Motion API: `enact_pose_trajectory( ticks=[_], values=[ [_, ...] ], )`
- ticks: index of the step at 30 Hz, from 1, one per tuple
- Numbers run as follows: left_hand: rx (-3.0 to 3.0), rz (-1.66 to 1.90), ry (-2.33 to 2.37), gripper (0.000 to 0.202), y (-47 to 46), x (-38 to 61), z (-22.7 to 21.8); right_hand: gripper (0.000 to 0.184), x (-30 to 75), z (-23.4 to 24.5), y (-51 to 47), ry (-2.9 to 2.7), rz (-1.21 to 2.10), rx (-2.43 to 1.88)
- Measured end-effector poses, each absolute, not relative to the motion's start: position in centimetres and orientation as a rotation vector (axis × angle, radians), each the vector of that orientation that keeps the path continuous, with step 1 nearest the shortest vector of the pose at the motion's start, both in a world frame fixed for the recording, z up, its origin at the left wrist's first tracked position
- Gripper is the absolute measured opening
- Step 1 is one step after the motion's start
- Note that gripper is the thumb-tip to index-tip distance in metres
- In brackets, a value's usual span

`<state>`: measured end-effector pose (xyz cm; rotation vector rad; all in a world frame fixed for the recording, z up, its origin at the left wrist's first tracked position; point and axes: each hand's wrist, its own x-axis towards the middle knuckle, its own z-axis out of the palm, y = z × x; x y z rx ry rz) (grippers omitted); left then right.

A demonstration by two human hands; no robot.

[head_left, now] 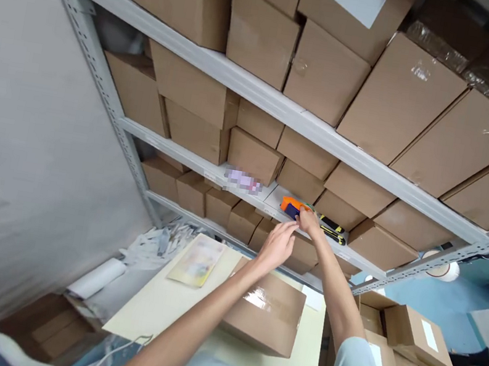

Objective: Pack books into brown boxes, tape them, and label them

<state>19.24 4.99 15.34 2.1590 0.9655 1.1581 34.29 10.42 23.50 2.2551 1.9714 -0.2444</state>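
Note:
Both my arms reach up to a grey metal shelf (243, 190). My right hand (309, 222) has its fingers closed on an orange and blue tape dispenser (293, 206) lying on that shelf. My left hand (278, 243) hovers just below and to the left of it, fingers curled loosely and holding nothing. A yellow and black utility knife (333, 230) lies on the shelf just right of my right hand. Below my arms a taped cardboard box (266, 318) sits on a pale table (167, 307).
The shelving is packed with brown cardboard boxes (323, 74) on every level. A thin booklet (197, 261) lies on the table. More small boxes (414, 343) are stacked at the right. A grey wall (16, 170) fills the left, with white packing material (97, 277) beneath.

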Motion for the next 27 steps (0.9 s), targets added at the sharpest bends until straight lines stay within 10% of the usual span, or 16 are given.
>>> enact_pose_trajectory(
  ticks=[11, 19, 27],
  values=[
    [1.973, 1.011, 1.179, 0.043, 0.8, 8.7, 7.3, 0.057, 34.4, 20.9, 11.7, 1.932, -0.142, 2.386],
    [1.775, 0.757, 1.441, 0.054, -3.7, 2.3, 3.1, 0.073, 34.4, 10.1, -9.3, 1.986, -0.175, 2.924],
    [1.820, 0.484, 1.574, 0.115, -5.8, 8.7, 3.5, 0.123, 27.6, 4.7, -18.2, 1.155, -0.583, 3.148]
  ],
)
